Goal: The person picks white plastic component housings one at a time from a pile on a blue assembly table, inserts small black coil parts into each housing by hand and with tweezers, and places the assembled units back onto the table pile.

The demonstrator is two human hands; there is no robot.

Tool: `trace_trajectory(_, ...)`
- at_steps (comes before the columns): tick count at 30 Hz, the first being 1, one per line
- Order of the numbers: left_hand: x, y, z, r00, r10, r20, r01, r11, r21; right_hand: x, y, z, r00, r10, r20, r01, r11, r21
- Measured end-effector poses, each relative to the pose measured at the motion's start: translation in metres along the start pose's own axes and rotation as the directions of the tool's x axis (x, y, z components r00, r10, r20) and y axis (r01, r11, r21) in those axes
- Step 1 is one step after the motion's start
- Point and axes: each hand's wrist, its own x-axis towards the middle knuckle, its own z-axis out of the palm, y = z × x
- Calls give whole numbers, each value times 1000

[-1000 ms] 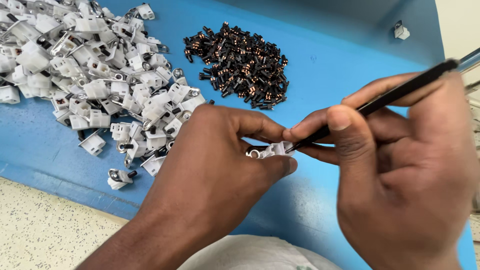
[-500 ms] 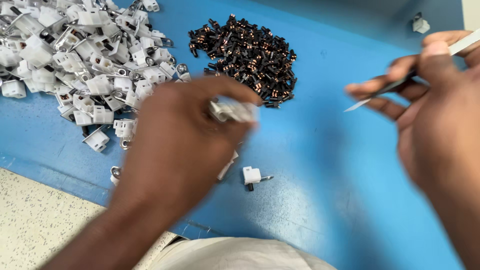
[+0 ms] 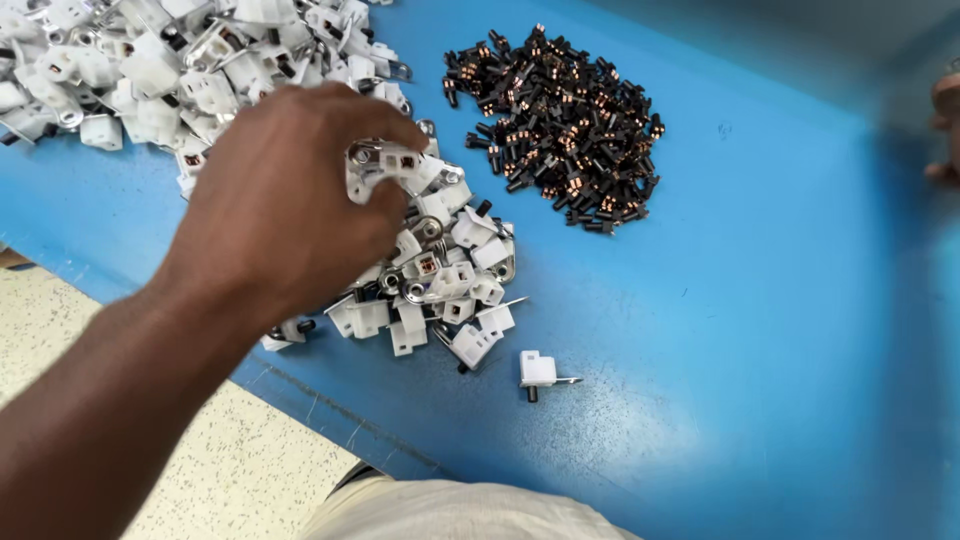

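My left hand point(image 3: 285, 205) reaches over the near end of a big pile of white plastic parts with metal tabs point(image 3: 150, 60). Its fingertips pinch one white part with a metal tab point(image 3: 385, 165) just above the pile. A single white part point(image 3: 540, 372) lies alone on the blue surface in front of the pile. Only the fingertips of my right hand point(image 3: 945, 130) show at the right edge, blurred; what they hold is hidden.
A heap of small black parts with copper windings point(image 3: 560, 125) lies on the blue table point(image 3: 760, 330) behind and right of the white pile. The table's near edge point(image 3: 330, 420) borders a speckled floor. Light cloth shows at the bottom.
My left hand has carried a white part left and away, to the pile. My right hand, which held a thin black tool, has drawn off to the right edge. One part lies dropped on the table.
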Motion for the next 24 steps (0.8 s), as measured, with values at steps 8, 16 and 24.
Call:
trace_trajectory(8, -35, 45, -6, 983, 180, 22, -137, 814, -564, -214, -122, -28, 876, 84, 475, -146, 985, 96)
trace_trajectory(16, -73, 50, -31, 811, -321, 489, 581, 541, -609, -223, -195, -11, 635, -123, 762, -135, 954, 267)
trace_trajectory(24, -94, 27, -31, 875, -284, 392, 449, 170, -877, -143, -233, 79, 745, -466, 477, 572, 814, -99)
